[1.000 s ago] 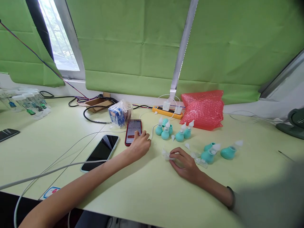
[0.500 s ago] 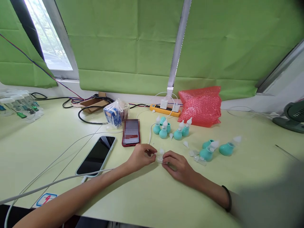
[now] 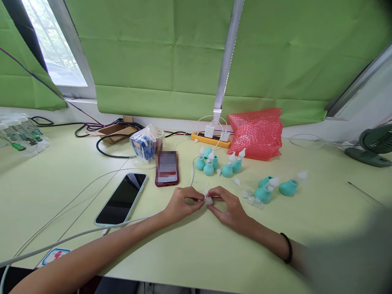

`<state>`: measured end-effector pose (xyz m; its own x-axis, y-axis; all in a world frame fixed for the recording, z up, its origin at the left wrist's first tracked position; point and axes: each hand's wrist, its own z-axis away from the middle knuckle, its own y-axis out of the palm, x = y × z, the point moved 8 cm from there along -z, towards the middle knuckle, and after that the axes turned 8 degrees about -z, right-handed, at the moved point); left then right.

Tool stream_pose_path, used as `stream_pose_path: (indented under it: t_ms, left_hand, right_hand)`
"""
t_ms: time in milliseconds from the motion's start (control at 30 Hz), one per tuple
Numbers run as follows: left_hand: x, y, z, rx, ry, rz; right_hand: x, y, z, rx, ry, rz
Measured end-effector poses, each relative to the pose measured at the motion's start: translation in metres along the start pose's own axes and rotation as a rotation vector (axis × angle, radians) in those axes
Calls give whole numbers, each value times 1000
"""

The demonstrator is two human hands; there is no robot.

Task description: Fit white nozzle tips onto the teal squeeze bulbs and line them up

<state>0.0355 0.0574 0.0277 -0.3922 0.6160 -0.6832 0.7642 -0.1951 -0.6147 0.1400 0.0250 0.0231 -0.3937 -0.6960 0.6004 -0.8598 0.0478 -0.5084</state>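
Note:
Between my fingertips is a small clear plastic piece (image 3: 208, 201), partly hidden by them. My left hand (image 3: 184, 203) pinches its left side. At its right side, the thumb and fingers of my right hand (image 3: 229, 207) close on it too. Behind the hands stand several teal squeeze bulbs with clear nozzles (image 3: 208, 169). To the right lie another teal bulb (image 3: 262, 195) with a frosted nozzle and a teal bulb tipped over (image 3: 288, 188). Loose clear plastic parts (image 3: 255, 203) rest just right of my right hand.
Left of my hands lie a black-screened phone (image 3: 121, 200) and a red-cased phone (image 3: 167, 168). A white cable passes by my left forearm. Farther back are a yellow power strip (image 3: 211, 140), red bubble wrap (image 3: 255, 134) and a bagged blue pack (image 3: 143, 147). A small fan (image 3: 372, 147) stands right.
The clear piece has turned between my fingers, and both hands have come closer together around it. The whole view has shifted slightly.

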Motion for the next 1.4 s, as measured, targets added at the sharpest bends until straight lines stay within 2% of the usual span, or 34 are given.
stream_pose_path:
  t_ms: [167,433,967,1267,1400]
  left_hand:
    - [6,0,-1,9,-16,-1]
    - [6,6,-2,75,103,-148]
    - [4,4,-1,44,91,-203]
    - [-7,7,2,36,297,-272]
    - [-12,11,5,79,364,-340]
  right_hand:
    - [6,6,-4,31,-46,10]
    - [1,2,-3,7,-32,62]
    - [2,5,-4,61,-30,93]
    - [3,4,-3,57,-50,79]
    - [1,7,-2,97,-47,97]
